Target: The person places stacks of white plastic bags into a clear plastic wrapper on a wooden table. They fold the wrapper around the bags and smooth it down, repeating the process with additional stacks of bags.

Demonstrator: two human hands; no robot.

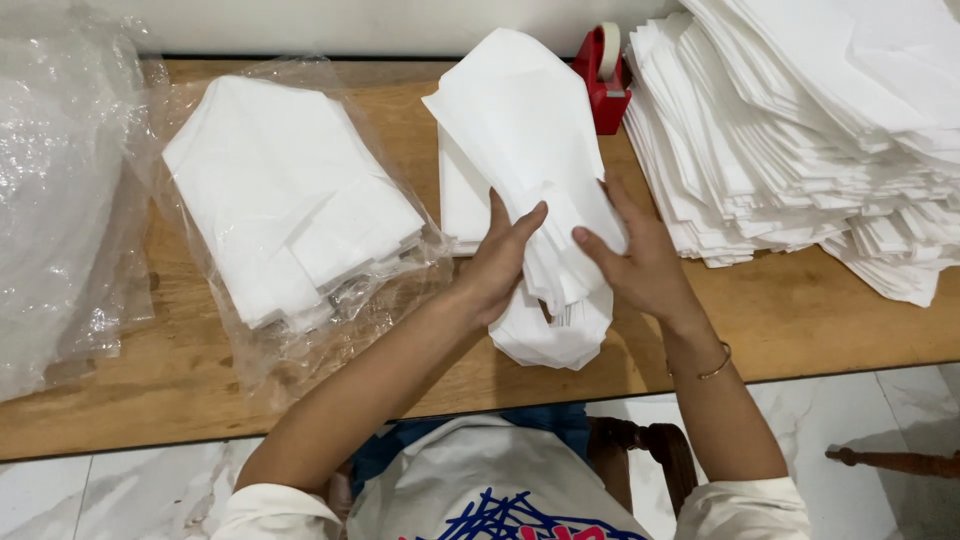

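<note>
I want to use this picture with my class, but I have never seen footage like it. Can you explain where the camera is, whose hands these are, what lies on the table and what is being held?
There is no machine here. The one picture comes from a camera worn on a person's head, looking down, so both arms belong to that person. The left hand and the right hand together grip a bundle of white sheets, one hand on each side. It looks like folded paper or thin fabric; I cannot tell which. On the wooden table lie a clear plastic bag with more white sheets, a big loose stack of them at the far right, crumpled clear plastic wrap at the left, and a red tape dispenser at the back.
</note>
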